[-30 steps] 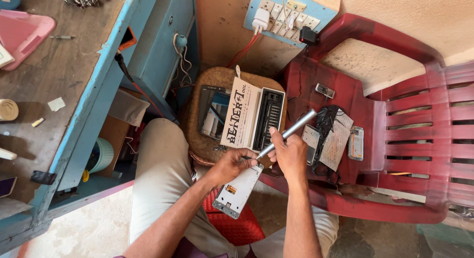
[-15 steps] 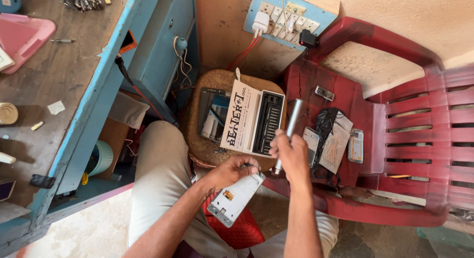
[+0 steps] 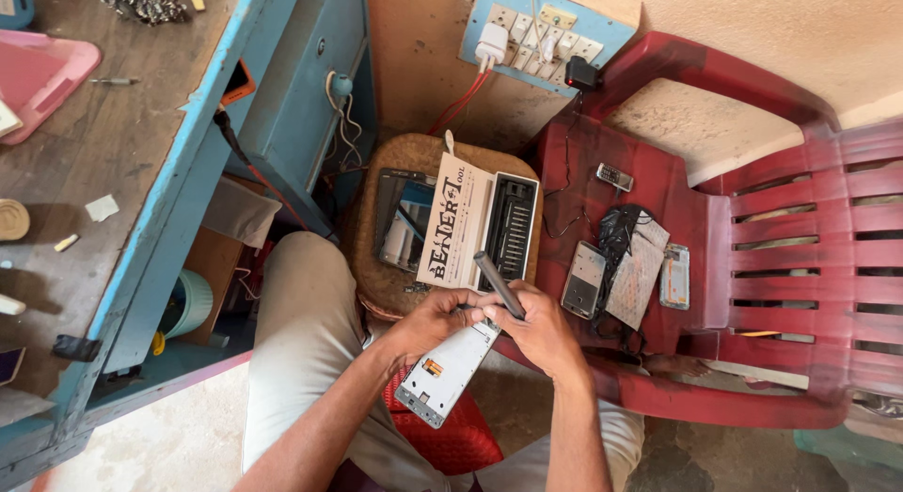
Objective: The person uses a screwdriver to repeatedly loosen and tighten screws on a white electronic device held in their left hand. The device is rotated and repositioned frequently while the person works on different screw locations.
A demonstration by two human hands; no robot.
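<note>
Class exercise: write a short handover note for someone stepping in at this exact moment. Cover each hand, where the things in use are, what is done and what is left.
Left hand: steadies the top end of the white rectangular phone frame, which lies over the lap.
Right hand: fingers closed on the slim grey metal screwdriver, its tip down at the frame's top end.
Nearby: open bit set case with a white lid on the round brown stool; more phone parts on the red plastic chair.
Done: frame is stripped bare, as far as shown.
Left: the work at the frame's top end; which screws remain cannot be seen.

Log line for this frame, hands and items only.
left hand: holds phone frame | right hand: grips screwdriver | bit kit: open on stool
</note>
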